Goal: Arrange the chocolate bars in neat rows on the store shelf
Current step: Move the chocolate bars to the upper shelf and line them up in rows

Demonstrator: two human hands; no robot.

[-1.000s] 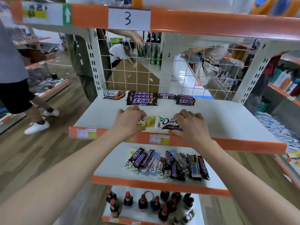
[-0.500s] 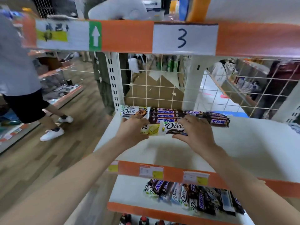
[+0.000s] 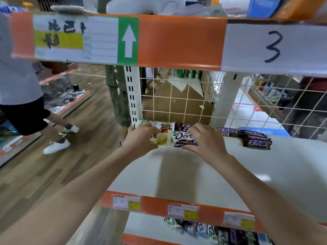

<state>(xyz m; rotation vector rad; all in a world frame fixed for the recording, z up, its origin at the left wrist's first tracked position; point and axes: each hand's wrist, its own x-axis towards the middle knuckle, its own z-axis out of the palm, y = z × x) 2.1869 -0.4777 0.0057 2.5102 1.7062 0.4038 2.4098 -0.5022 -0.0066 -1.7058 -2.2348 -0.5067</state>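
At centre frame, on the white middle shelf (image 3: 230,174):

1. Left hand (image 3: 141,138): fingers curled over the left end of a pale, cream-coloured Dove bar (image 3: 160,138), holding it down against the shelf board.
2. Right hand (image 3: 205,140): fingers bent over the right end of a dark Dove bar (image 3: 183,139), thumb at its near edge. The two bars lie end to end, touching, flat on the shelf, just in front of the back row.
3. Back row, against the wire grid (image 3: 177,103): one further Dove bar (image 3: 159,126) at left, then dark Snickers bars (image 3: 228,131) running toward the right of the frame; a small stack of Snickers bars (image 3: 256,140) sits apart at right, slightly askew.
4. Lower shelf (image 3: 141,228), bottom of frame: a loose pile of mixed bars (image 3: 212,230), not yet sorted.
5. Orange shelf edge (image 3: 154,206) with price tags below; upper rail (image 3: 177,41) carrying a green arrow label and a handwritten 3.
6. Left of frame: a person in white shoes on the wood floor.

Handling note (judgement): the bars look light and fairly stiff, with slick foil wrappers likely to slide on the smooth board and contents liable to snap if bent. Best taken by the long edges or pushed flat at the ends, squaring each against its neighbour.
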